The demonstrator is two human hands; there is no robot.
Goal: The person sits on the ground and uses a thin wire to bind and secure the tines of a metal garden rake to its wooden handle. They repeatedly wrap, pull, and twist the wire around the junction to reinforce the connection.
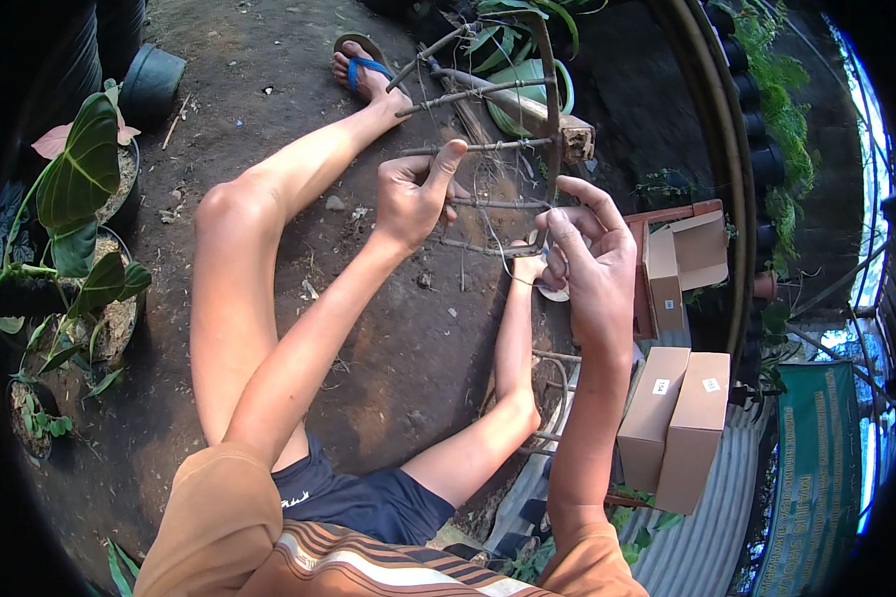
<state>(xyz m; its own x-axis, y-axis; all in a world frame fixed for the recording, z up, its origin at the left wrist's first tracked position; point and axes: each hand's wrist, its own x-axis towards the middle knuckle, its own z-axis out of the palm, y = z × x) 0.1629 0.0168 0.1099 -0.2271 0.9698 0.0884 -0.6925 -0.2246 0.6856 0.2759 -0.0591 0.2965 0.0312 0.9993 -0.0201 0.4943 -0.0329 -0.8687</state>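
A ladder-like frame of thin sticks (551, 95) stands in front of me, its rungs bound to a longer upright with wire. My left hand (415, 199) is closed, thumb raised, with its fingers curled round the left end of a lower stick rung (503, 204). At that rung's other end, beside the upright, my right hand (595, 259) pinches with thumb and forefinger. A thin wire (516, 288) loops below the frame toward this hand; its tip between the fingers is hard to see.
A squared wooden beam (508, 102) lies behind the frame. Cardboard boxes (695, 423) stand at the right, near corrugated sheet metal (702, 532). Potted plants (80, 184) line the left side, by a dark pot (152, 82). My bare legs (234, 298) spread over the dirt ground (388, 348).
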